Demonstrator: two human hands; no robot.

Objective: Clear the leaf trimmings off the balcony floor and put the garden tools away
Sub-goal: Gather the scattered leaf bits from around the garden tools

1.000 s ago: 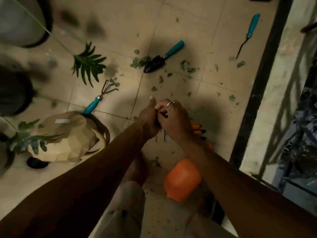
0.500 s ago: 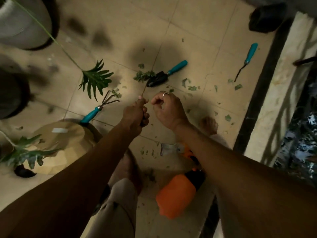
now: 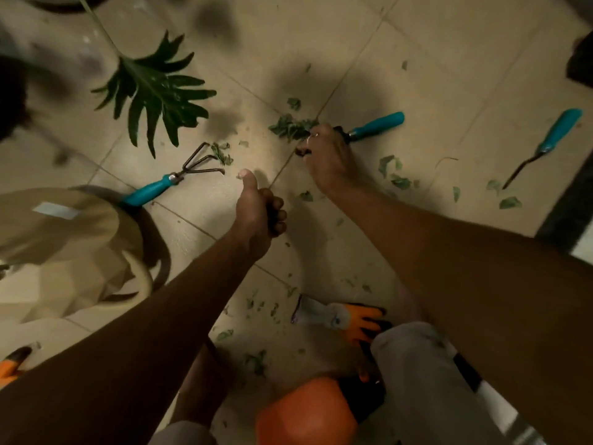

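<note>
- my right hand (image 3: 327,155) is down at the floor (image 3: 433,59), knuckles up, fingers curled onto the near edge of the leaf pile (image 3: 290,126). the hand hides its own fingertips, so i cannot tell whether they have closed on leaves or only rest on them.
- my left hand (image 3: 256,213) hangs nearer to me, a fist with the thumb up, wrapped round a small dark thing (image 3: 275,221) that i cannot identify.
- the pile lies just beyond and to the left of the right hand's fingers, touching them. the trowel (image 3: 377,123) sits on the other side: its blade is hidden under the hand, and its teal handle runs out to the right, tilted slightly away from me. pile and trowel lie roughly on one line, with my hand over the joint.
- the right hand is plainly nearer to both. the left is well apart from them and closer to the rake (image 3: 154,187), whose tines point toward it and whose handle end meets the edge of the tan bag (image 3: 64,245).
- the weeder (image 3: 552,139) lies far right, handle away from me. loose trimmings (image 3: 398,180) are scattered between it and my right arm, with more near the glove (image 3: 356,316) by my knee.
- my judgement: the pile should be drawn leftward and toward me, along the trowel's axis and away from its blade. a sideways sweep would likely drag the trowel with it.
</note>
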